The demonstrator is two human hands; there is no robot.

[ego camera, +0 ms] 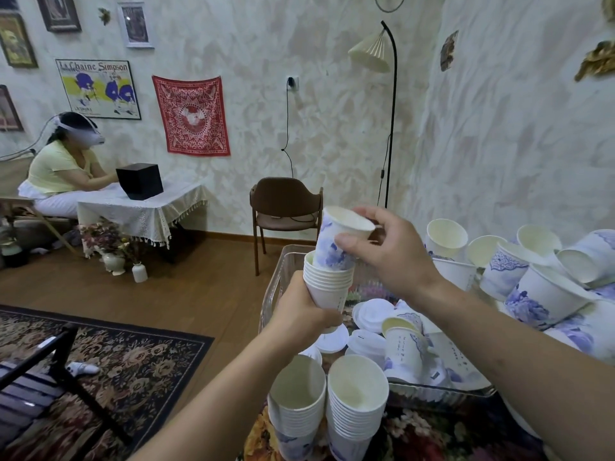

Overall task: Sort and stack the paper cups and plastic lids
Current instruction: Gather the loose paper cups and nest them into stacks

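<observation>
The fingers [361, 212] and thumb of the right hand [382, 247] pinch the rim of a single paper cup [336, 242], white with blue flower print, holding it tilted with its base sunk into the top of a nested stack of cups [327, 284]. The left hand [299, 316] grips that stack low on its side, fingers curled around it, lifting it above the near left part of a clear plastic tray [276, 287]. Inside the tray, just below the held stack, lie several white plastic lids [369, 311], some overlapping, and beside them a short tilted cup stack [404, 347] lying among loose cups. At the near left corner of the table, on a dark floral tablecloth [416, 434], stand two upright finished stacks [357, 407] side by side, touching or nearly so. Along the far right side of the table a heap of loose cups [532, 274] lies tumbled at all angles, some on their sides, some mouth up. Beyond the table stands a brown chair [286, 207] by the wall, with a floor lamp [371, 53] arching above it. Far left, another person [63, 171] sits at a small cloth-covered table with a black box [139, 181] on it.
</observation>
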